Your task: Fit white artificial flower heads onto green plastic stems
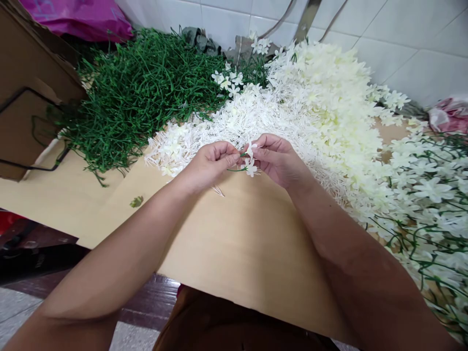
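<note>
Close together over the cardboard, my two hands meet at a small green stem (237, 169) with white flowers (250, 167) on it. My left hand (215, 161) pinches the green stem between thumb and forefinger. My right hand (276, 158) has its thumb and forefinger closed on a white flower (250, 149) at the stem's tip. Just behind the hands lies a heap of white stamens and petals (252, 109). A few loose white stamens (218, 190) rest on the cardboard below my left hand.
Green stems (146, 87) form a big pile at the back left. Pale yellow-white petals (329, 97) are heaped at the back right, and assembled flower sprigs (431, 214) at the right. A cardboard box (32, 83) stands left. Brown cardboard (234, 243) covers the table before a tiled wall.
</note>
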Demonstrator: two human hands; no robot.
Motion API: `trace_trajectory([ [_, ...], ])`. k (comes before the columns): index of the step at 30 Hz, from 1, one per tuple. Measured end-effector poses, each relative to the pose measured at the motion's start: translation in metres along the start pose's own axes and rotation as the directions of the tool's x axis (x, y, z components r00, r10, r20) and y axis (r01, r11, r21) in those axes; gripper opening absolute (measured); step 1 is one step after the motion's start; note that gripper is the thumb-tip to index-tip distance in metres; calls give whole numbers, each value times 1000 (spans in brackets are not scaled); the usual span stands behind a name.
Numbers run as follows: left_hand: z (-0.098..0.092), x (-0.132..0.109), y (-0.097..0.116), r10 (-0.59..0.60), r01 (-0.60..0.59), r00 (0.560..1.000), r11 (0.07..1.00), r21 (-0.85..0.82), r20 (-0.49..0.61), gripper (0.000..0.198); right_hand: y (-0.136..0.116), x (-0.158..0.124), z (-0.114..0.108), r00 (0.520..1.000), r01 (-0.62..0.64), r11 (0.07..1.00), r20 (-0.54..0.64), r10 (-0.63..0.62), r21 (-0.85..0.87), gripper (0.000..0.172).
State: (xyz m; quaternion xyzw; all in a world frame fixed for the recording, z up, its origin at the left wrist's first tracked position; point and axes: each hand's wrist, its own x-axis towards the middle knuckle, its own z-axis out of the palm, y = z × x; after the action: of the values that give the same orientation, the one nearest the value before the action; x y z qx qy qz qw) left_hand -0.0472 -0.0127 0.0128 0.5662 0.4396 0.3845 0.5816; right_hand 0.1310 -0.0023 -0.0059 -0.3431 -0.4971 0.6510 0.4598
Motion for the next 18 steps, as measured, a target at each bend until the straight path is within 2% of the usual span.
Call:
trace_trajectory([
  [5,-1,1,-2,2,-2,1000,1000,-2,-26,32,-2,0,1,999,36,993,32,-33,-109,43],
  [13,-3,5,-9,-3,7,995,999,43,-96,36,1,-2,5,996,88,939,3,-92,-332,45],
  [18,-1,5,-8,-43,42,992,999,-10,-117,37,5,-1,4,987,148,912,-2,-161,-383,42],
])
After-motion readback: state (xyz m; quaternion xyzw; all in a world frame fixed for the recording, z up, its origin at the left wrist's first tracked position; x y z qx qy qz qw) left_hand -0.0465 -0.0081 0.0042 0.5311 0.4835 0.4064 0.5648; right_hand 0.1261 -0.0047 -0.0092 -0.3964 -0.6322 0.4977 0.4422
